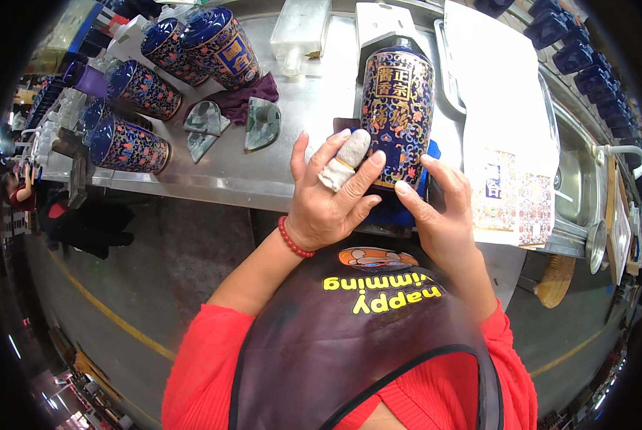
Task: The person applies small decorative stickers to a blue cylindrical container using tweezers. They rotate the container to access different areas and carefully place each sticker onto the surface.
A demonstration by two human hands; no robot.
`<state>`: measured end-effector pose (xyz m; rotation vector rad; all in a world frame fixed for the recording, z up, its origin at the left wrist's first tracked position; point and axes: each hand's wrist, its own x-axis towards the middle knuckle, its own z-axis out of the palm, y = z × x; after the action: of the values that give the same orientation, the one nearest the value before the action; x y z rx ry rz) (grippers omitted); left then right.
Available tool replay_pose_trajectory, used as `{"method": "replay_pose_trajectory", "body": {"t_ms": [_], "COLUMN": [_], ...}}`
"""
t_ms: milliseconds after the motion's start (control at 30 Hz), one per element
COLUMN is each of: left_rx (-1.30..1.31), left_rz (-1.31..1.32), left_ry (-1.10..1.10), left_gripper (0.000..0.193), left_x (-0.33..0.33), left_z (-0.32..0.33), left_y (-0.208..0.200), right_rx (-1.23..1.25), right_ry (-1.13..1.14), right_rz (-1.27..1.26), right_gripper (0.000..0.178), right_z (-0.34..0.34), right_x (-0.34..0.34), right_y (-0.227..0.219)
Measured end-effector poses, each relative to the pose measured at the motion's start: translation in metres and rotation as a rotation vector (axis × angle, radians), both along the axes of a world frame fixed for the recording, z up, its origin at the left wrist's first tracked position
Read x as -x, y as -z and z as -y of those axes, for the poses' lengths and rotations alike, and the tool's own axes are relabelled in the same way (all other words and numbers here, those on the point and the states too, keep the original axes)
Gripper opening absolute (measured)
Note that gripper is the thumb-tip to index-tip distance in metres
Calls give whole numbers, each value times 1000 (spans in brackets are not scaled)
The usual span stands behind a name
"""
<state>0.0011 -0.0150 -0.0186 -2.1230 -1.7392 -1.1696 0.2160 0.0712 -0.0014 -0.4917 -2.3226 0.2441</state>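
A dark blue bottle (398, 107) with a colourful floral pattern and gold characters lies on its back in a holder, its neck pointing away from me. My left hand (323, 202) is at the bottle's lower left side, fingers spread, with the index fingertip touching the pattern. One of its fingers wears a grey cloth finger cover (352, 149). My right hand (446, 215) is at the lower right, thumb and forefinger stretched out against the bottle near its base. Blue cloth (433, 154) shows beside the bottle.
Several similar patterned bottles (145, 89) stand at the left, near a purple cloth (255, 98) and green patterned pieces (263, 123). A clear glass bottle (299, 36) lies behind. Printed decal sheets (503, 107) are on the right, beside a sink (577, 175). The metal table's edge (227, 197) runs in front.
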Motion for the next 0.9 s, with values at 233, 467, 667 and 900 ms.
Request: {"method": "replay_pose_trajectory", "body": {"t_ms": [233, 467, 667, 900], "left_rx": [-42, -24, -17, -20], "left_rz": [-79, -57, -38, 17], "left_ry": [-34, -38, -36, -19], "left_gripper": [44, 44, 45, 48], "left_x": [-2, -3, -4, -4], "left_z": [4, 5, 5, 4], "left_y": [1, 2, 5, 6], "right_rx": [-43, -34, -56, -49], "right_ry": [-2, -20, -48, -28], "right_rz": [-26, 52, 0, 30], "right_gripper": [46, 44, 41, 40], "right_z": [-3, -2, -4, -2], "right_x": [0, 8, 6, 13], "right_y": [-1, -9, -12, -13]}}
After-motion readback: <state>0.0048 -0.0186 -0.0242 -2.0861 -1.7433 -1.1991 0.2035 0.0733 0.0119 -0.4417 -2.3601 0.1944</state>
